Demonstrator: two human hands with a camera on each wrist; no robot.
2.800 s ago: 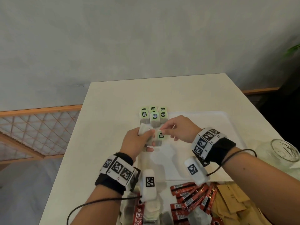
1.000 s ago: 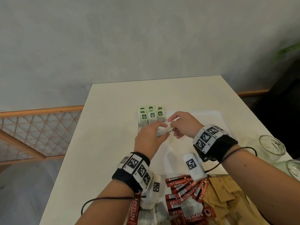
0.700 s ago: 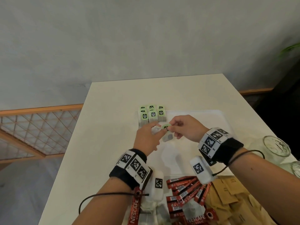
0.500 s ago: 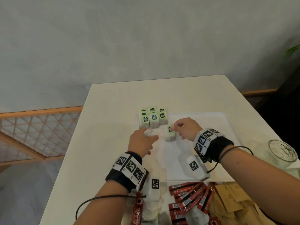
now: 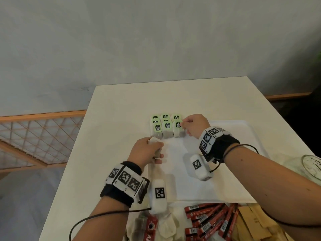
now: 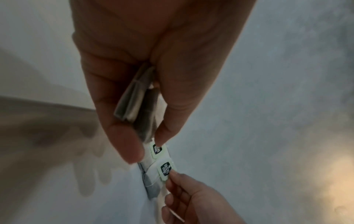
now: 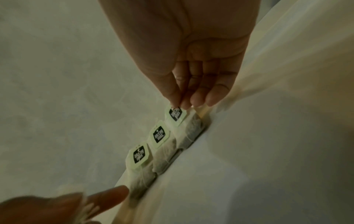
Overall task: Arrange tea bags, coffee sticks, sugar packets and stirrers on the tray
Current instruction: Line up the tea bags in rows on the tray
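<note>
Tea bags with green tags point(image 5: 166, 126) stand in rows in the far left corner of the white tray point(image 5: 234, 136). My right hand point(image 5: 182, 125) pinches the tag of the rightmost front tea bag point(image 7: 175, 113) between thumb and forefinger point(image 7: 172, 97); the bag rests in the row beside two others point(image 7: 149, 145). My left hand point(image 5: 156, 148) hovers over the tray's left edge, just in front of the rows, and grips a small stack of tea bags point(image 6: 132, 103) between thumb and fingers. The left wrist view shows the right hand point(image 6: 191, 197) at the tag point(image 6: 166, 168).
Red coffee sticks point(image 5: 208, 218), brown sugar packets point(image 5: 251, 221) and loose tea bags point(image 5: 166, 225) lie at the near table edge. A glass jar point(image 5: 312, 166) stands at the right. A wooden lattice railing point(image 5: 34, 136) runs beyond the table's left edge.
My right hand drew one tea bag from the left hand's stack and carried it to the right end of the front row. The left hand pulled back toward me with the rest.
</note>
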